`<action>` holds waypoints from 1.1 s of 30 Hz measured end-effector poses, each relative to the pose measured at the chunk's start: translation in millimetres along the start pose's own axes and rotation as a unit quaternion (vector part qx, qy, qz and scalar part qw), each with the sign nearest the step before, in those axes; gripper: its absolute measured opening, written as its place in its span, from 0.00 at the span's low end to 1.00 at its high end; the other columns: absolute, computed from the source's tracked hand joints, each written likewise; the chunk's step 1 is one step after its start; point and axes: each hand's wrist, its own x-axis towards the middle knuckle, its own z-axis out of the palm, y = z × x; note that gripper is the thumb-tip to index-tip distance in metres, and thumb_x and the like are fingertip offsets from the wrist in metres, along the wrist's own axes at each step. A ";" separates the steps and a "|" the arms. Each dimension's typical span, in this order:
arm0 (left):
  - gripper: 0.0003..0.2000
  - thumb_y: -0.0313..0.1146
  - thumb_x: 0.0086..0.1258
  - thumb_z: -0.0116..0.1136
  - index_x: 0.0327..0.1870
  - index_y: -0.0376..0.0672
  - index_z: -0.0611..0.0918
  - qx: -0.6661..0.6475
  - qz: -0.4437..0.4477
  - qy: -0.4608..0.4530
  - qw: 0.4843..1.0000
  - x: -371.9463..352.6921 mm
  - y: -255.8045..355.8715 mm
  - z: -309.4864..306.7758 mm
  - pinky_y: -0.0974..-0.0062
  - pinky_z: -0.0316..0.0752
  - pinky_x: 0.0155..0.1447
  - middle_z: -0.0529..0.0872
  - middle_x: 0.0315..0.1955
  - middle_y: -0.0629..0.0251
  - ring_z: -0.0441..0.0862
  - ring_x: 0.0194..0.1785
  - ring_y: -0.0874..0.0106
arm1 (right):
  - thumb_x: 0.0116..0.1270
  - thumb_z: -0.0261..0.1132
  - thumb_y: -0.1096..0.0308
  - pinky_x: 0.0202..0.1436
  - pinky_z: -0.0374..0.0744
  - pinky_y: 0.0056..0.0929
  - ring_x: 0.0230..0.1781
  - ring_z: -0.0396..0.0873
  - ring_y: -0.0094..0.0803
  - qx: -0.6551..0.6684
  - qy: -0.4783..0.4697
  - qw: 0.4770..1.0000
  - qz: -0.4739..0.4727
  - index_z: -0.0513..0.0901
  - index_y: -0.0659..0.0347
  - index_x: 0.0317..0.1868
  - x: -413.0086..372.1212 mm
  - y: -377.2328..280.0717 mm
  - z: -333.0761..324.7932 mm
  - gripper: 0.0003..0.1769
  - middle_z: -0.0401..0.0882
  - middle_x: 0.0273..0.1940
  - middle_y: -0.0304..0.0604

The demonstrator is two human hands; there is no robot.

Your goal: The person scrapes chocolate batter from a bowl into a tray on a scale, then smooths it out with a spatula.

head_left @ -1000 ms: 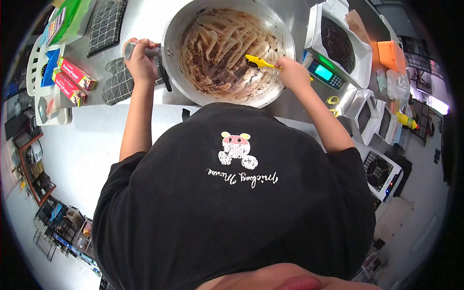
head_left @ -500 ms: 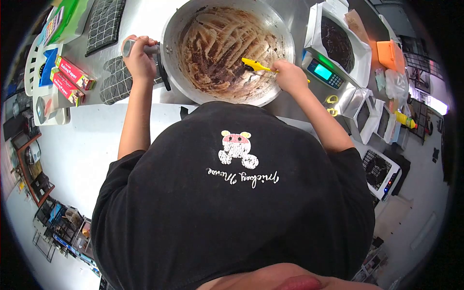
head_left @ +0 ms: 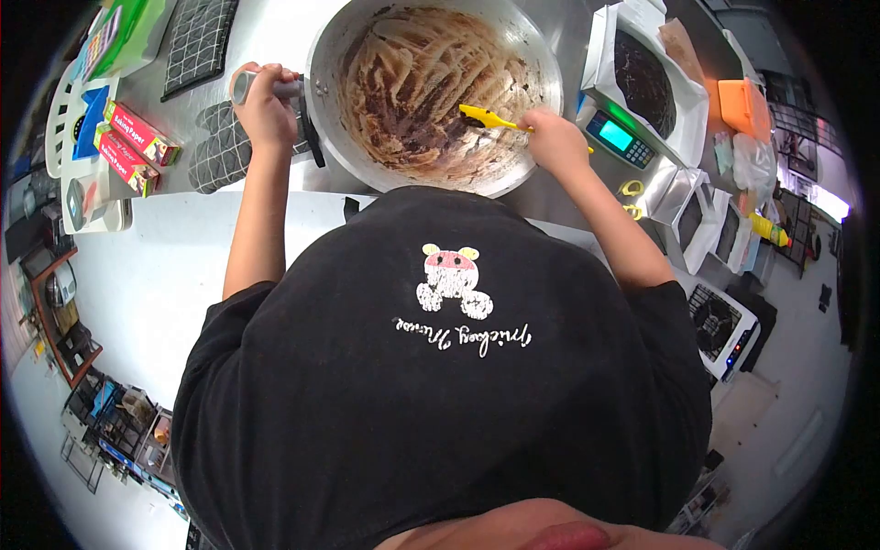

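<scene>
A large metal pan (head_left: 541, 92) is at the top middle, its inside smeared with brown residue (head_left: 412, 101). My left hand (head_left: 265, 105) is wrapped round the grey pan handle (head_left: 291, 90) on the pan's left side. On the right, my right hand (head_left: 555, 142) grips a yellow spatula (head_left: 490, 118) near the pan's rim. The spatula's head is over the brown residue inside the pan, and whether it touches the metal is hard to tell.
Right of the pan stand a scale (head_left: 616, 137) with a lit display and a paper-lined tin (head_left: 646, 87) holding something dark. Yellow scissors (head_left: 632, 188) lie below. Baking paper boxes (head_left: 137, 136), a quilted mitt (head_left: 220, 151) and a checked pad (head_left: 199, 46) are at left.
My right hand and the spatula have shifted slightly right and down relative to the view. My left hand still holds the handle.
</scene>
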 end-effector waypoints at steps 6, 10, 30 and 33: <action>0.11 0.18 0.58 0.54 0.38 0.43 0.69 -0.010 -0.001 -0.006 1.000 2.6 -1.4 -2.2 0.67 0.76 0.42 0.77 0.25 0.62 0.77 0.29 0.71 | 0.56 0.53 0.75 0.42 0.77 0.40 0.41 0.80 0.43 0.009 -0.011 1.000 -0.008 0.82 0.51 0.36 -2.7 -2.9 6.4 0.13 0.81 0.39 0.41; 0.11 0.19 0.58 0.54 0.38 0.43 0.69 -0.011 0.001 -0.016 1.000 3.1 -1.2 -3.0 0.66 0.76 0.43 0.77 0.25 0.63 0.77 0.29 0.71 | 0.55 0.54 0.74 0.43 0.77 0.41 0.42 0.80 0.44 0.011 -0.016 1.000 0.017 0.82 0.51 0.37 -0.4 -1.5 8.7 0.13 0.81 0.41 0.42; 0.11 0.19 0.58 0.55 0.37 0.43 0.69 0.013 0.008 -0.021 1.000 4.7 2.4 0.4 0.68 0.76 0.42 0.78 0.26 0.63 0.77 0.29 0.71 | 0.55 0.54 0.75 0.43 0.77 0.41 0.43 0.80 0.43 0.006 -0.037 0.999 0.027 0.82 0.53 0.37 4.8 -5.9 16.1 0.13 0.81 0.41 0.44; 0.11 0.19 0.58 0.55 0.37 0.43 0.69 0.011 0.008 -0.019 1.000 6.1 1.3 -1.3 0.68 0.76 0.42 0.78 0.25 0.63 0.78 0.29 0.71 | 0.54 0.55 0.74 0.44 0.76 0.41 0.44 0.79 0.43 0.014 -0.057 0.998 0.003 0.82 0.53 0.37 2.5 -8.1 18.7 0.12 0.81 0.41 0.44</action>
